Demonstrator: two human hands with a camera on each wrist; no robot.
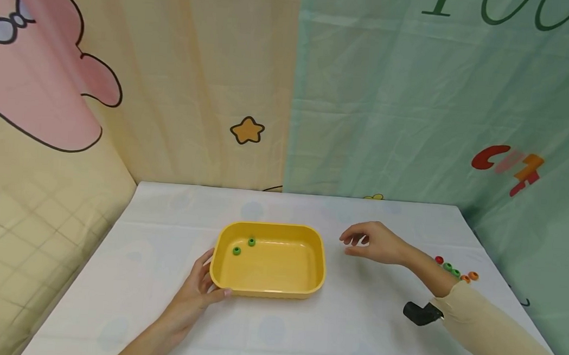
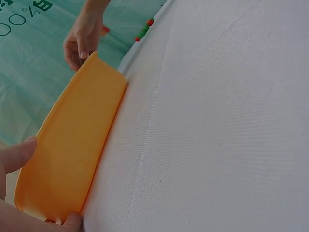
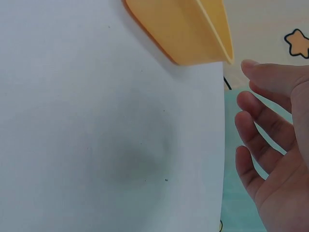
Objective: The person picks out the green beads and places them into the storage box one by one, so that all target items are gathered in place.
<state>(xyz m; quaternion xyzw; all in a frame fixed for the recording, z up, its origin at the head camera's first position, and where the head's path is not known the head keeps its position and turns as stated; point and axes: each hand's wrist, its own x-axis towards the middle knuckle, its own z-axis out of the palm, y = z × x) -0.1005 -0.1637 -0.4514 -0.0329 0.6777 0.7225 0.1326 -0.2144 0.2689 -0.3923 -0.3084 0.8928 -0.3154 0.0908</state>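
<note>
A yellow plastic tray (image 1: 277, 294) with rounded corners stands on the table, and two green beads (image 1: 237, 251) lie in its left part. My left hand (image 1: 194, 291) grips the tray's left end, with the thumb at the near left corner and the fingers along the left side. To the right of the tray, my right hand (image 1: 375, 243) hovers above the cloth, its fingers loosely bent and apart from the thumb. Nothing shows between them in the right wrist view, where the hand (image 3: 280, 130) is beside the tray's end (image 3: 193, 43).
Several red, green and orange beads (image 1: 456, 273) lie near the table's right edge, partly behind my right forearm. A white cloth (image 1: 275, 334) covers the table. Printed curtains (image 1: 391, 108) hang behind and at the sides. A black piece (image 1: 422, 314) sticks out from my right sleeve.
</note>
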